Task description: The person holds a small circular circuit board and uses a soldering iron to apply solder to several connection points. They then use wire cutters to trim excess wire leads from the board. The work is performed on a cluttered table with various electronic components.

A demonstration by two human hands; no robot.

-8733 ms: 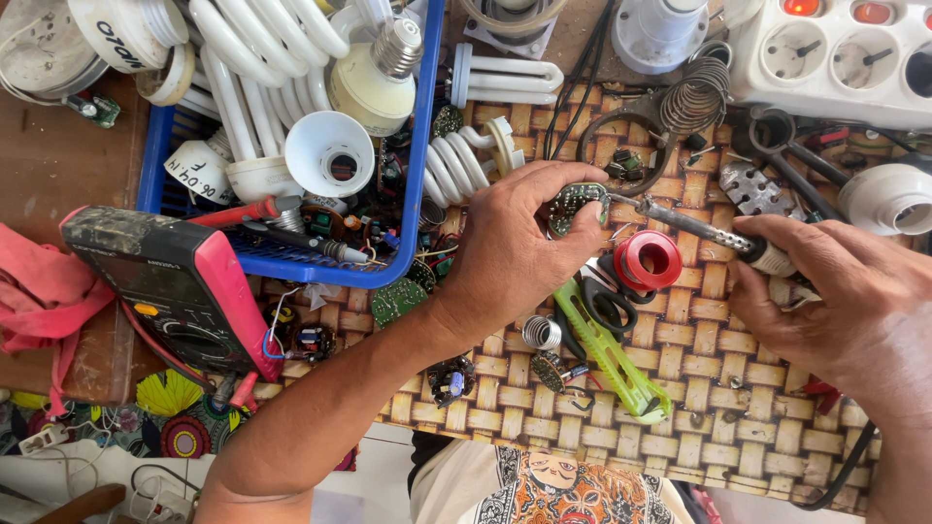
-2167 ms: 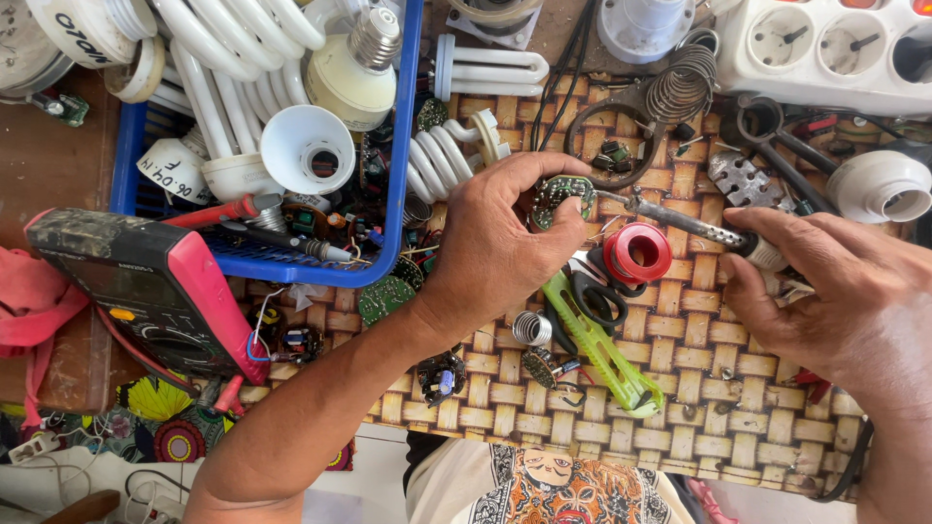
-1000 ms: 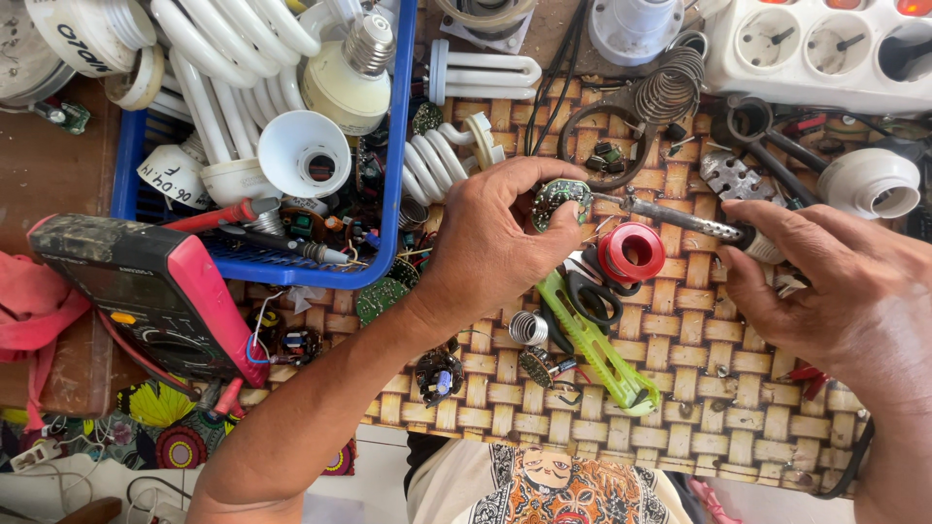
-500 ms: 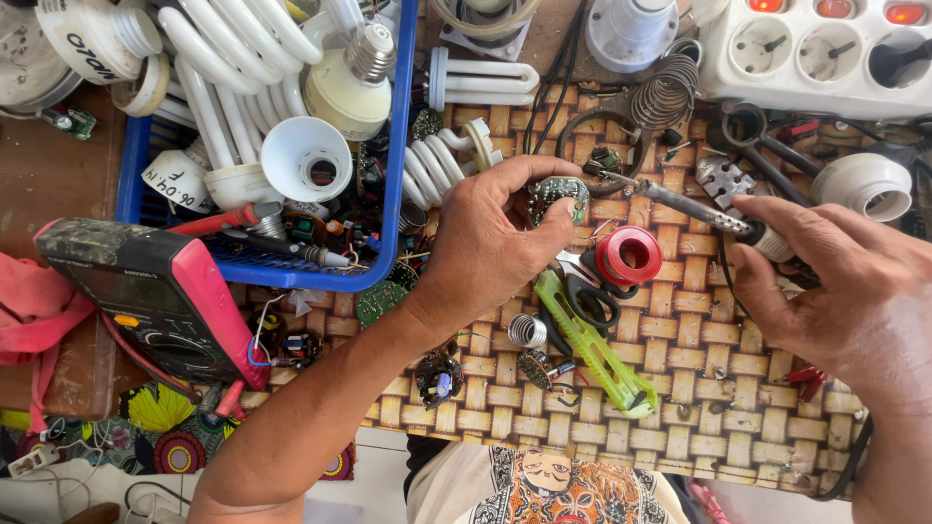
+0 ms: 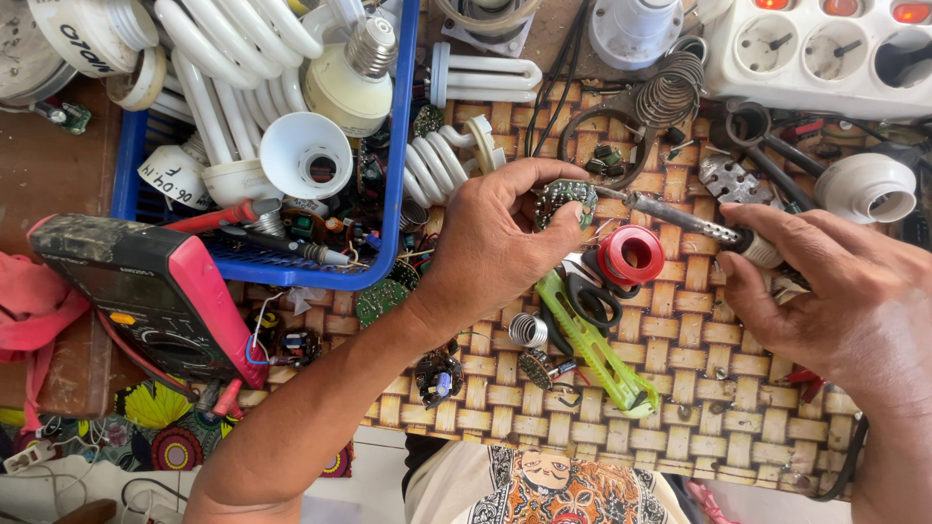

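My left hand (image 5: 500, 243) reaches in from lower left, forearm running diagonally up over the woven mat (image 5: 699, 388), wrist bent, thumb and fingertips pinching a small round green circuit board (image 5: 566, 198) by its edge. The board sits above the mat, just left of the red tape roll (image 5: 631, 256). My right hand (image 5: 840, 296) comes in from the right edge, fingers curled closed around the handle of a soldering iron (image 5: 680, 215). The handle itself is mostly covered by my fingers; only a pale collar shows. The right forearm is cut off by the frame. The iron's long axis lies nearly level, tilted slightly up toward the left, tip pointing left and meeting the board's right rim. Whether the tip truly touches a solder point I cannot tell. Board components are too small to make out. Green-handled scissors (image 5: 592, 340) lie below, on the mat.
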